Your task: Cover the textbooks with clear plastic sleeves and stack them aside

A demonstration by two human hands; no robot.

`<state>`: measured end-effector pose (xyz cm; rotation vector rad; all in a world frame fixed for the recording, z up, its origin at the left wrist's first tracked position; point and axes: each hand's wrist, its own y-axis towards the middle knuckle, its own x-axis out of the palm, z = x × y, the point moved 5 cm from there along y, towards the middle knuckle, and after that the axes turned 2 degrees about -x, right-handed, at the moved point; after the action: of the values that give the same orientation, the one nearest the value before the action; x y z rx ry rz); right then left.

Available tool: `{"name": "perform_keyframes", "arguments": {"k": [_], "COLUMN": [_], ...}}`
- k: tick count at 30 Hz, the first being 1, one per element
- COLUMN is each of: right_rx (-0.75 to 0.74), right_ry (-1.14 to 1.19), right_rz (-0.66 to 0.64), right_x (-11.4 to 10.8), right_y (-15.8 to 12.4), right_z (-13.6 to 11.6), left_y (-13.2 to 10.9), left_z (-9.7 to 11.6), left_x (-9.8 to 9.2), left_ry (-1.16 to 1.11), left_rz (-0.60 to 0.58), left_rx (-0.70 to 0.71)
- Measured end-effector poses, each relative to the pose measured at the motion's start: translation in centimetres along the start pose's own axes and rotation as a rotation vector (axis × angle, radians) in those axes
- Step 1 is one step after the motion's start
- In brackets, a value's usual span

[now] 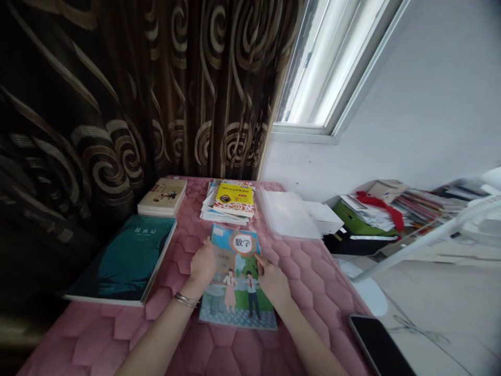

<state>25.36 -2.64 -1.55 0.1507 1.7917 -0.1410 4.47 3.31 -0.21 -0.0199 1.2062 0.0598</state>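
We have both hands on the textbook [241, 277], which lies cover up on the pink quilted table [238, 357], straight in front of us. Our left hand [202, 265] is at its upper left edge, with the fingers [207, 242] closed on that side; bangles [187, 300] circle the wrist. Our right hand [274, 284] grips the opposite edge, a little lower, its fingers bent against the cover's border. We cannot tell how far any fingers reach underneath.

To the left of the textbook, well clear of our hand, lies a large teal book [131, 261], and just beyond it sits a short stack of tan books [163, 198]. Past the textbook's top edge we see a yellow book [235, 195] on top of a loose pile. Right of that pile rest translucent sheets [287, 214], with a white box [326, 219] beside them. A dark-screened phone [380, 345] lies near the lower right.
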Motion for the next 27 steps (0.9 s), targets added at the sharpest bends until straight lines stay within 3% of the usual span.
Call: {"name": "perform_keyframes", "arguments": {"k": [3, 7, 16, 19, 24, 27], "right_rx": [-0.001, -0.021, -0.025, -0.043, -0.059, -0.056], "right_ry": [-0.050, -0.052, -0.107, -0.127, -0.167, -0.183], "right_rz": [-0.009, -0.025, -0.054, -0.053, -0.030, -0.024], "right_x": [0.3, 0.7, 0.0, 0.0, 0.1, 0.2], "right_y": [0.1, 0.2, -0.3, -0.5, -0.8, -0.8], "right_z": [0.0, 0.0, -0.5, -0.6, -0.9, -0.8], "left_y": [-0.3, -1.1, -1.7, -2.7, -5.3, -6.6], "left_z": [0.2, 0.8, 1.2, 2.8, 5.6, 6.0], "left_x": [0.1, 0.8, 1.1, 1.8, 4.0, 4.4], "left_ry": [0.097, 0.263, 0.242, 0.202, 0.089, 0.034], "left_rz": [-0.009, 0.068, 0.122, 0.104, -0.065, -0.131], "left_rx": [-0.001, 0.021, 0.053, 0.221, 0.499, 0.702]}}
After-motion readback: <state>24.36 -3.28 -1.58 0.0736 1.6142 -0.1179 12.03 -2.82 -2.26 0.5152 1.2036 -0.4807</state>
